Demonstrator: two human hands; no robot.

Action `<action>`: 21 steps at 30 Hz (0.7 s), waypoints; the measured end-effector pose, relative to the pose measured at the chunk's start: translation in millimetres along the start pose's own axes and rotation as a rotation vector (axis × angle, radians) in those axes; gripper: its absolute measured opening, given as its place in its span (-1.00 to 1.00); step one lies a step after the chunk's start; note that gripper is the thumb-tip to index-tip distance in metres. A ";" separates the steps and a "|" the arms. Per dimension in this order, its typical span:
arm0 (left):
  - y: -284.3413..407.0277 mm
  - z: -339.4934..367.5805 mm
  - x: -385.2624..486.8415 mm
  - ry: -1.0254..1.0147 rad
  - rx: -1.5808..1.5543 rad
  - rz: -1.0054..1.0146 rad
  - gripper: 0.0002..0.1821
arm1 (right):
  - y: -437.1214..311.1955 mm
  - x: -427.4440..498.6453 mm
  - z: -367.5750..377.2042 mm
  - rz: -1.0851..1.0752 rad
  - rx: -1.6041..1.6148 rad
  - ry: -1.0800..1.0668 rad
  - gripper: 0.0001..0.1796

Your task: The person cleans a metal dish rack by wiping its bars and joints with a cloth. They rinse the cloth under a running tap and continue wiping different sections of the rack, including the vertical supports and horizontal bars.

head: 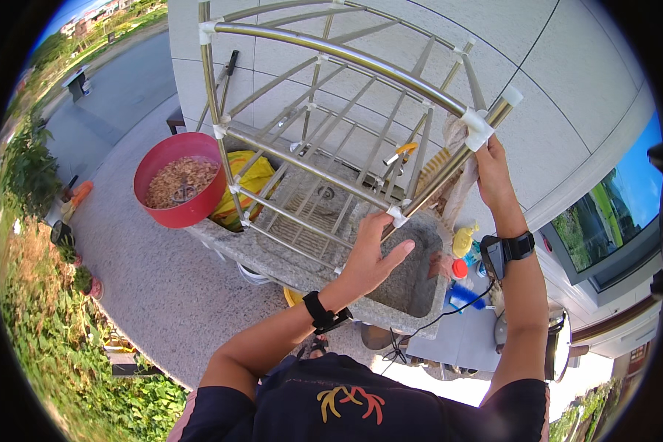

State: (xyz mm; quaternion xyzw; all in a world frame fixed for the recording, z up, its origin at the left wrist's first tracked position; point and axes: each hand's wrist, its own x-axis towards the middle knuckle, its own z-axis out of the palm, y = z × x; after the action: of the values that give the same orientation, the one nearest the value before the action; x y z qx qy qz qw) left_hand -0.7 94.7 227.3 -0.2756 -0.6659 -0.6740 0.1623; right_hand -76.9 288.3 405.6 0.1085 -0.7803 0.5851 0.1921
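A stainless-steel tube rack (320,175) with white plastic joints is held tilted above a stone sink (364,303). At its upper right corner, my right hand (493,175) grips the post beside a white joint, the fingers partly hidden behind it. My left hand (371,259) is lower, with fingers hooked at a lower joint and the thumb sticking out over the basin. Through the bars appear the sink's ribbed washboard (301,221) and a tap with an orange handle (406,149).
A red tub (216,185) of brownish flakes with scissors (183,193) rests at the sink's left end, against a yellow bag (254,177). To the right are a red-capped container (459,269) and a blue brush (467,296). A black cable (447,315) hangs below my right arm. A tiled wall (574,72) stands behind.
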 end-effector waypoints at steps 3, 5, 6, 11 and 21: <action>3.7 7.0 11.6 -0.012 -0.011 -0.111 -0.65 | -13.1 33.9 15.3 0.197 0.297 -0.152 -0.49; 5.0 8.7 15.0 -0.024 -0.014 -0.173 -0.73 | -11.4 50.9 37.5 0.329 0.390 -0.303 -0.49; 5.8 8.5 15.8 0.002 0.029 -0.111 -0.78 | -10.5 55.1 47.1 0.400 0.412 -0.345 -0.49; 10.1 2.6 16.6 -0.056 0.048 -0.162 -0.80 | -5.2 53.4 90.7 0.019 -0.466 -1.001 -0.25; 14.0 -49.7 25.6 0.402 -0.774 -0.467 -0.64 | -10.8 74.0 96.1 -0.683 -0.580 -1.470 -0.42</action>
State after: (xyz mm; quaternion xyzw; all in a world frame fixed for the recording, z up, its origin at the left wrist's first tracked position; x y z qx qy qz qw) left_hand -20.6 48.7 255.6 -0.0235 -0.3663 -0.9300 0.0179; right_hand -156.0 197.5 423.4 0.6354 -0.7499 0.0539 -0.1762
